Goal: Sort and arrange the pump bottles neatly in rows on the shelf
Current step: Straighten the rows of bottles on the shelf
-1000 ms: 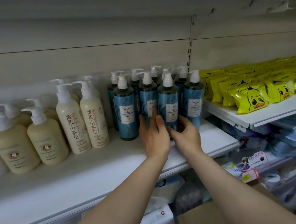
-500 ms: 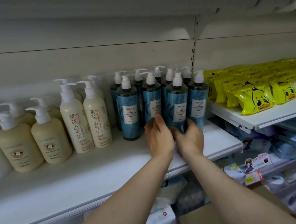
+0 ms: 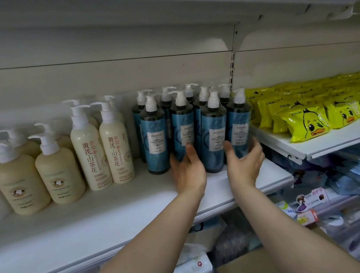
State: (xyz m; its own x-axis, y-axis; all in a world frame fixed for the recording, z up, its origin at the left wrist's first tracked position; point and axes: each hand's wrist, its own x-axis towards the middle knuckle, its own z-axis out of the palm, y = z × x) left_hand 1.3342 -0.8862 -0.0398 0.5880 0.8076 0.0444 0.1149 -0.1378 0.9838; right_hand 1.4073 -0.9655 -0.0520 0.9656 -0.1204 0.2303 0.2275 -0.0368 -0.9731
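Several dark blue pump bottles with white pumps stand in rows at the right end of the white shelf [image 3: 116,216]. My left hand [image 3: 189,172] rests with straight fingers against the lower part of the second front blue bottle [image 3: 184,131]. My right hand [image 3: 245,164] cups the base of the rightmost front blue bottle [image 3: 239,125], thumb on its left and fingers curled round its right. Between my hands the third front blue bottle [image 3: 214,136] stands slightly forward of its neighbours. The first front blue bottle [image 3: 155,140] stands untouched to the left.
Left of the blue group stand tall cream pump bottles [image 3: 90,149] and squat beige pump bottles [image 3: 19,179]. Yellow duck-print packets [image 3: 305,124] fill the lower shelf to the right. An upper shelf [image 3: 178,3] hangs overhead. A cardboard box [image 3: 243,271] sits below.
My hands have spread apart. The right hand left the third blue bottle and now cups the rightmost one. The left hand stays low against the second bottle.
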